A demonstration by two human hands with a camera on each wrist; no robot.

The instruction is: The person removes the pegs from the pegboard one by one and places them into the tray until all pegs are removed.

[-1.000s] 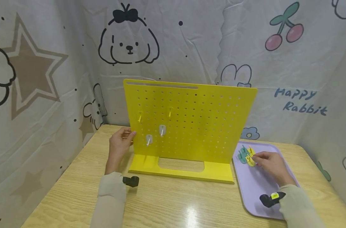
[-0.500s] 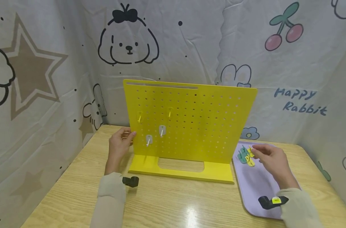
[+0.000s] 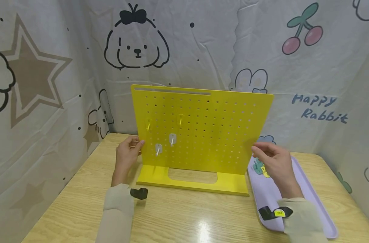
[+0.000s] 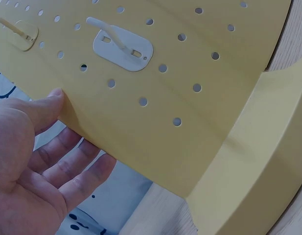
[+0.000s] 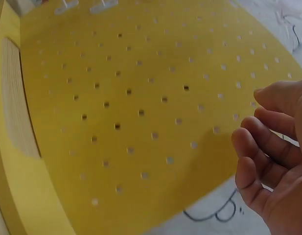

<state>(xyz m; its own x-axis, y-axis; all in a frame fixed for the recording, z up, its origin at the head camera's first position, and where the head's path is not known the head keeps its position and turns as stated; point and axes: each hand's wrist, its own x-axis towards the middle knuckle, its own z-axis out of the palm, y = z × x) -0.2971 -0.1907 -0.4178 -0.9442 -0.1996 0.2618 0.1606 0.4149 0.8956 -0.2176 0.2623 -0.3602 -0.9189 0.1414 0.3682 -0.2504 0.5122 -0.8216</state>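
A yellow pegboard [image 3: 202, 135] stands upright on its base. My left hand [image 3: 128, 153] pinches its left edge; in the left wrist view the thumb [image 4: 48, 107] lies on the front face and the other fingers are at the edge. My right hand [image 3: 275, 165] hovers by the right edge, over the tray, its fingers [image 5: 248, 142] loosely bent; I see nothing between them. Two white hooks [image 3: 172, 139] and two yellow hooks [image 3: 180, 120] hang on the left half of the board. In the tray, green hooks [image 3: 258, 166] and a yellow hook [image 3: 265, 172] are partly hidden by the right hand.
The purple tray [image 3: 315, 202] lies right of the board on the wooden table [image 3: 172, 216]. A patterned cloth [image 3: 202, 44] hangs behind and at both sides. The board's base has a wide cutout in it.
My right hand has moved from the hooks in the tray leftward and up to the board's right edge. The tray has shifted or turned slightly. My left hand stays on the board's left edge.
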